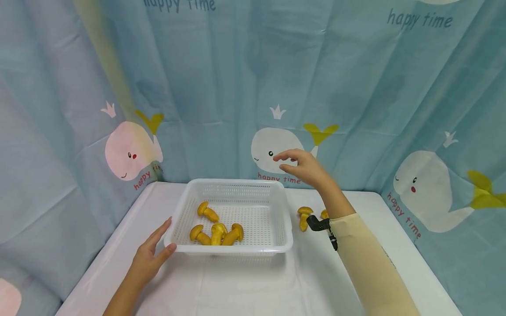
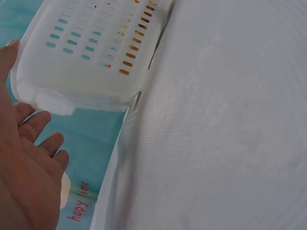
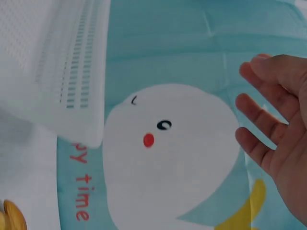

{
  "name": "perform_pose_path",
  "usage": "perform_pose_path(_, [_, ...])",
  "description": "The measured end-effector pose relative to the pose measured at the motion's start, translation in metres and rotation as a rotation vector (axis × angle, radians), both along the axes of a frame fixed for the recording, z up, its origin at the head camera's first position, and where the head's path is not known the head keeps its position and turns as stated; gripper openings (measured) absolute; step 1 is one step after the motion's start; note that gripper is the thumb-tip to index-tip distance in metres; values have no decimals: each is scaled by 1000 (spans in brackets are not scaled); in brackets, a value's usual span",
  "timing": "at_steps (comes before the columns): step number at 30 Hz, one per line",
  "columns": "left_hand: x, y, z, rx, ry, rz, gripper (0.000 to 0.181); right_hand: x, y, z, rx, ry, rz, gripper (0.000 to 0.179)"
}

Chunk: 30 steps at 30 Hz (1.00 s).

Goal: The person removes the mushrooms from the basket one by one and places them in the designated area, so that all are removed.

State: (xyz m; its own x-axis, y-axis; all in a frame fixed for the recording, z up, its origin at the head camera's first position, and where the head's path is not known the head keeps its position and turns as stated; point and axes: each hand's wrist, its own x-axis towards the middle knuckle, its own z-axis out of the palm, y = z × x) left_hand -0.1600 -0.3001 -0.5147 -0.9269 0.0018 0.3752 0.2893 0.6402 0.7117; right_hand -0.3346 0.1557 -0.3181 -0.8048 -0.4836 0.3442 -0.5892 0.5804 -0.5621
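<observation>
Surface: white desk (image 1: 245, 292), faint creases toward the front, rounded corners at the far edge. Soft shadow under the basket's near side.

Room: blue curtain (image 1: 221, 87) hung in folds behind the desk and along both sides; paler, greyish at left, with a yellowish streak at upper left. Printed whales (image 1: 272, 147) with white crowns and olive tails; "happy time" in red beneath them, in dark blue higher up.

Basket (image 1: 233, 249): white, perforated, upright on the desk, left of its middle toward the back. Contains four yellow mushrooms (image 1: 233, 235), all in the left part: three side by side along the near wall, one lying on its side farther back. Perforations show orange through the wall in the left wrist view.

Outside the basket: one mushroom (image 1: 303, 217) on the desk, just right of it, cap toward the curtain; another (image 1: 324, 214) beside that, mostly hidden by the right forearm.

Left hand (image 1: 148, 259): at the basket's near left corner, fingers mostly extended along the side, thumb at the rim; firm contact cannot be told. Not clenched.

Right hand (image 1: 303, 166): raised above the desk's far part, before the middle whale, released, fingers loosely bent. Cream sleeve (image 1: 367, 263); black device (image 1: 318, 224) at the wrist.
</observation>
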Motion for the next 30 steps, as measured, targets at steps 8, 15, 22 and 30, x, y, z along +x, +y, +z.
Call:
perform_pose_path(8, [1, -1, 1, 18, 11, -9, 77, -8, -37, -2, -7, -28, 46, 30])
perform_pose_path(15, [0, 3, 2, 41, 19, -26, 77, -13, -62, -12, 34, -38, 73, 29])
perform_pose_path(22, [-1, 4, 3, 27, -38, 6, 76, -16, -86, -32, 42, -61, 103, 29])
perform_pose_path(30, [-2, 0, -2, 31, 13, -25, 77, -15, -123, -49, 75, -77, 165, 29])
